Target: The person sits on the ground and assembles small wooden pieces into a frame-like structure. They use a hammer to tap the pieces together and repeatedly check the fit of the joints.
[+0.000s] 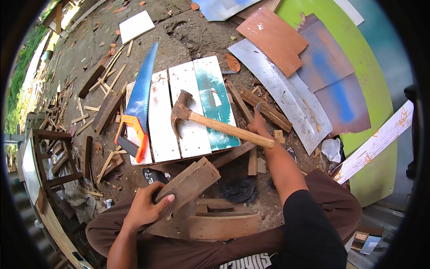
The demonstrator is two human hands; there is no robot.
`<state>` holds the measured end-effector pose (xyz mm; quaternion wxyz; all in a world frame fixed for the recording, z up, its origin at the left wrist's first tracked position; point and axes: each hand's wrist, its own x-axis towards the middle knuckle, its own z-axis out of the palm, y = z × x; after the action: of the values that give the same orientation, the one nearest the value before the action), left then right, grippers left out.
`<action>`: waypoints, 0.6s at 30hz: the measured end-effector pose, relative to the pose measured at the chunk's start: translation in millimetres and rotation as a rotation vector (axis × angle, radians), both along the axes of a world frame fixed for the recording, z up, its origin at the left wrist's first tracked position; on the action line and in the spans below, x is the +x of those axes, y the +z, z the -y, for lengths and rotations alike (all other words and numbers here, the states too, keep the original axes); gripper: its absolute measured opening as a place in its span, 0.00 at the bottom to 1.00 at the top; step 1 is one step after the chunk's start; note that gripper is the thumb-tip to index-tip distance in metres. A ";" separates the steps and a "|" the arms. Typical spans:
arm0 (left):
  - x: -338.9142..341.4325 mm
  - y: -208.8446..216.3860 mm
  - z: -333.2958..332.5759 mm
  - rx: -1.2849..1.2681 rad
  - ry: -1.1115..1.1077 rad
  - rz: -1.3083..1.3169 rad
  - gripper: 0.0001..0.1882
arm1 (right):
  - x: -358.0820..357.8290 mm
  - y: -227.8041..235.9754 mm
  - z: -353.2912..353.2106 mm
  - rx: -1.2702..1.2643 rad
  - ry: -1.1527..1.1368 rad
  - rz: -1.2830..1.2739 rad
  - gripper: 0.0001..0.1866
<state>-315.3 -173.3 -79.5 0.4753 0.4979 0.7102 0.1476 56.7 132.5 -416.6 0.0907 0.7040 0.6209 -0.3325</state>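
Observation:
My left hand [150, 202] grips a rough brown wooden block [190, 180], tilted up over my lap, with the thumb on its near face. A claw hammer [224, 128] lies across a low slatted table [162, 134] painted white and green, its handle jutting past the right edge. Beyond that handle, my right hand [256, 123] reaches down beside some wooden beams [267, 109]. Its fingers look closed and a small grey tip sticks up from them; what it holds is mostly hidden. A handsaw [140, 96] with blue blade and orange handle rests on the table's left side.
Wood offcuts [105, 110] litter the dirt at left, near a wooden frame [56, 157]. Painted sheets and a brown board [272, 40] overlap on a green panel [380, 94] at right. Before my lap lie a joined wooden piece [224, 226] and a black cloth-like heap [238, 190].

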 end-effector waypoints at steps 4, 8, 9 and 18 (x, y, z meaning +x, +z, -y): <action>7.0 5.1 -2.6 0.070 0.047 -0.001 0.22 | 42.5 -11.5 -4.9 -0.061 -0.013 -0.059 0.55; 17.5 7.5 0.8 0.043 0.109 0.090 0.22 | 49.4 -29.3 26.2 0.014 0.012 -0.254 0.40; 21.3 7.7 2.8 0.054 0.122 0.109 0.22 | 40.1 -32.9 36.5 0.145 -0.028 -0.210 0.37; 38.0 13.2 20.1 0.055 0.132 0.096 0.21 | 18.4 14.6 60.5 0.184 -0.085 0.023 0.32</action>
<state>-277.4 -193.4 -66.3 0.4845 0.4552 0.7134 0.2217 75.1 72.1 -402.0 0.0187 0.7390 0.6171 -0.2696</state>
